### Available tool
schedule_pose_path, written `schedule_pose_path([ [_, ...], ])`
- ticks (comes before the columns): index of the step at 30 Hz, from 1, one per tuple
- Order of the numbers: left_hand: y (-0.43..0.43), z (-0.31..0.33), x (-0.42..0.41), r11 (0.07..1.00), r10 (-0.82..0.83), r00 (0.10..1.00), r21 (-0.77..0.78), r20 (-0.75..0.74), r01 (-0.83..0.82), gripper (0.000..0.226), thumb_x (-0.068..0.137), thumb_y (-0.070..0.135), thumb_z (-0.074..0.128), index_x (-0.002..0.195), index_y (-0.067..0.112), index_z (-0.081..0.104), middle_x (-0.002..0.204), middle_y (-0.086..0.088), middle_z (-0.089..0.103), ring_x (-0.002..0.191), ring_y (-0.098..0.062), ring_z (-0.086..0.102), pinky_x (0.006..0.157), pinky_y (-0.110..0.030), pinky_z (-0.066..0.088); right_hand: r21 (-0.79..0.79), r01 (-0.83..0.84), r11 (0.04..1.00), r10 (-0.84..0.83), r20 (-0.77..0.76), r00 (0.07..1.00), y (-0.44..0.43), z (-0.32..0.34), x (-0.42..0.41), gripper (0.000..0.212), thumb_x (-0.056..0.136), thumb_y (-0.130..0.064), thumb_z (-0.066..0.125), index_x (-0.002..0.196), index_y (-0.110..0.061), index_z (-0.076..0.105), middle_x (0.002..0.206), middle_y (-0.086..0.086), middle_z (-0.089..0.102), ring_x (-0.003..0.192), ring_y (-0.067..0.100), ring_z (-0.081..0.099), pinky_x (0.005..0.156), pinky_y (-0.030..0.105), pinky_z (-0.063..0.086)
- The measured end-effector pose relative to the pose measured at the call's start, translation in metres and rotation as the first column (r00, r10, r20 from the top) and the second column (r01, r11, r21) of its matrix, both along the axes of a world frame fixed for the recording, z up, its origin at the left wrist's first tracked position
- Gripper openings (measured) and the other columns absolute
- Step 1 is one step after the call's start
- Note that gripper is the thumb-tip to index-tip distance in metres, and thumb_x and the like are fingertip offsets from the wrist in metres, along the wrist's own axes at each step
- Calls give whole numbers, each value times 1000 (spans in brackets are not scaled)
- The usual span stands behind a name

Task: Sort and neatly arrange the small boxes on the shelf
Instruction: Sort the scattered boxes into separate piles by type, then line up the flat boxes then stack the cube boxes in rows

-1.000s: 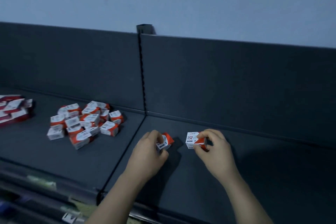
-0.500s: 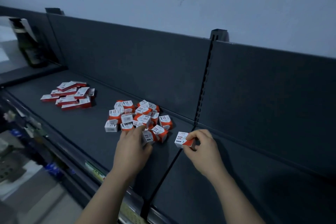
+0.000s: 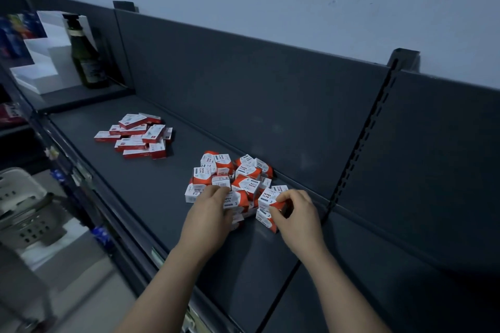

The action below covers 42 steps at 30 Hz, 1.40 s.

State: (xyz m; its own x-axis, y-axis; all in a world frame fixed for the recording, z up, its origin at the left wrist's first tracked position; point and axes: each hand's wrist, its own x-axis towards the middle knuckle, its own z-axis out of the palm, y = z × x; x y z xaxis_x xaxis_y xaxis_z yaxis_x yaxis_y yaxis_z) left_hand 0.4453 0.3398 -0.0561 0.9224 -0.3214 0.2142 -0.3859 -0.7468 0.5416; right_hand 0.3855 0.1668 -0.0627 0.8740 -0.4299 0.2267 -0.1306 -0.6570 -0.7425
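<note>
Small boxes (image 3: 238,184), red and white, heaped loose on the dark shelf (image 3: 151,197) near its back panel, with a second, flatter batch (image 3: 138,135) well apart to the left. Right hand (image 3: 296,215) pinching one box (image 3: 270,199) at the heap's near right edge; left hand (image 3: 209,213) spread over the near left boxes, grip on any one impossible to tell. Likely trouble: nudging the heap, toppling boxes or sliding them toward the front edge.
</note>
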Motion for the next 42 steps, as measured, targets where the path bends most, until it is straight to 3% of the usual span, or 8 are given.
schedule_pose_path([
  [3,7,-3,9,999,-45,999,-11,31,45,47,90,28,59,135,21,49,136,4,42,118,-15,47,87,-22,41,-41,13,999,-14,-25,1000,5,-3,6,13,81,-15,68,87,-23,59,106,-13,50,88,4,55,70,8,38],
  [8,37,4,28,988,-144,990,-61,14,144,50,87,47,58,132,26,50,128,9,46,114,-13,50,88,-23,42,-117,101,988,-98,30,995,31,7,20,27,85,-21,65,111,-18,64,135,-7,45,126,8,42,98,16,31],
  [13,95,17,67,981,-193,979,-14,66,194,45,90,44,55,131,27,50,123,7,51,113,-13,48,90,-25,43,-166,112,980,-94,112,989,89,22,47,34,85,-18,64,119,-16,62,134,-7,50,125,11,46,104,26,37],
  [22,196,26,139,975,-213,969,92,128,202,49,90,43,55,135,24,48,131,5,51,118,-16,46,98,-28,39,-186,62,981,-40,122,992,195,35,110,41,89,-20,61,129,-16,53,137,-7,48,124,4,42,101,6,26],
  [25,217,25,163,974,-198,973,133,123,182,52,88,43,56,136,27,45,133,3,50,118,-19,44,99,-31,39,-172,27,985,-14,73,997,217,31,133,46,91,-26,58,134,-18,48,141,-7,45,128,6,40,107,20,34],
  [32,236,13,229,958,-113,986,275,124,75,79,82,55,59,148,31,23,155,0,20,143,-23,15,117,-41,16,-68,-55,996,51,-63,997,239,16,192,60,93,-37,53,147,-24,29,152,-9,28,138,6,27,106,19,24],
  [38,230,0,287,926,-142,989,360,51,114,99,76,63,62,150,39,-1,159,0,-9,146,-24,-12,117,-51,-4,44,-166,985,170,-99,980,238,-1,252,73,92,-38,57,150,-28,14,156,-11,14,141,6,18,106,19,21],
  [42,220,-11,317,907,-197,980,377,-11,187,104,72,69,62,149,42,-2,159,3,-14,145,-25,-17,117,-52,-5,97,-220,971,231,-117,966,234,-15,284,78,85,-42,62,147,-37,14,148,-14,23,132,4,33,105,26,35],
])
